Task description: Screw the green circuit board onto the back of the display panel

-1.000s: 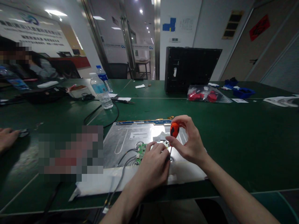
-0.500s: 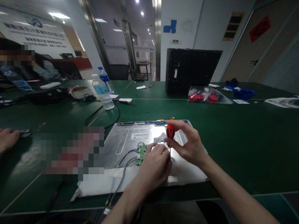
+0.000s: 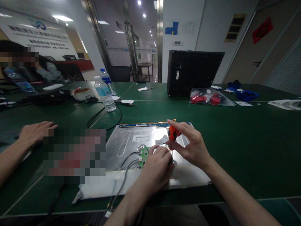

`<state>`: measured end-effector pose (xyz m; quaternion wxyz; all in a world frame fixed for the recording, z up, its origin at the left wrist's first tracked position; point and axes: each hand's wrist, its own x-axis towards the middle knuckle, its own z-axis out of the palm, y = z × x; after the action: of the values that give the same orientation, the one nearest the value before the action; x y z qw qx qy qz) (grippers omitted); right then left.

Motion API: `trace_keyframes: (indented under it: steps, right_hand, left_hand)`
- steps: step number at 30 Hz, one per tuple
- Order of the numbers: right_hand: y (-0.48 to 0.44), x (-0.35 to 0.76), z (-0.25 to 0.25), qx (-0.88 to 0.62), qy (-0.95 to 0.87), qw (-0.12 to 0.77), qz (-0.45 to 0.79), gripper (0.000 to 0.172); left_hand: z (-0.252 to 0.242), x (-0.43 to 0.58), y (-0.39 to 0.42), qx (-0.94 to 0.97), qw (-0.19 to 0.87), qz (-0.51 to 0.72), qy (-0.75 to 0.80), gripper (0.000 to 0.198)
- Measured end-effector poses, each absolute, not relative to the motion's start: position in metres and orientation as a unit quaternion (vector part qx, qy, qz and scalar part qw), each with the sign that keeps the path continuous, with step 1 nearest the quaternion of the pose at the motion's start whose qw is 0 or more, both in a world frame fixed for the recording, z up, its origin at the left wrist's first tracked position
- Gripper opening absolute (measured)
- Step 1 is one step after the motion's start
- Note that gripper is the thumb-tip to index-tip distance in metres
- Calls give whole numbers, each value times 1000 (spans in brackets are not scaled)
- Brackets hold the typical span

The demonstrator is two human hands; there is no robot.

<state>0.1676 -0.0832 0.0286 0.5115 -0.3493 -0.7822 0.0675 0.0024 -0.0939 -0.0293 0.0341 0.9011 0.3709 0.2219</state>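
A silver metal display panel (image 3: pixel 127 141) lies flat on the table, with a green circuit board (image 3: pixel 144 157) on its near middle part. My right hand (image 3: pixel 191 142) grips a screwdriver (image 3: pixel 172 133) by its orange and black handle, the shaft upright and pointing down beside the board. Over the right part of the board rests my left hand (image 3: pixel 157 164), its fingers curled close to the screwdriver's shaft. Whatever its fingertips hold is hidden, as is the screwdriver's tip. Grey cables (image 3: pixel 128 169) run from the board's left side across a white sheet (image 3: pixel 101 188) at the panel's near edge.
Two water bottles (image 3: pixel 105 95) stand beyond the panel to the left. Farther back are a black case (image 3: pixel 194 73) and a plastic bag with red items (image 3: pixel 207 97). On the left, a co-worker's hand (image 3: pixel 36 133) is over the table next to a blurred-out patch.
The co-worker's hand has come in farther from the left. My hands and the screwdriver have kept nearly the same place on the panel; the view has shifted slightly.
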Motion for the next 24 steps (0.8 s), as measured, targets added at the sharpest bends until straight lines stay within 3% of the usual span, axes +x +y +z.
trace_keyframes:
  steps: [6, 14, 24]
  right_hand:
    - [-87, 170, 29, -364, -775, 504, 110, 52]
    - [-86, 172, 29, -355, -798, 482, 70, 56]
    - [-88, 174, 33, -359, -779, 509, 71, 56]
  left_hand:
    - [-28, 2, -95, 903, 41, 221, 367, 6]
    - [-20, 0, -98, 903, 70, 211, 366, 12]
    - [-17, 0, -98, 903, 70, 208, 370, 6]
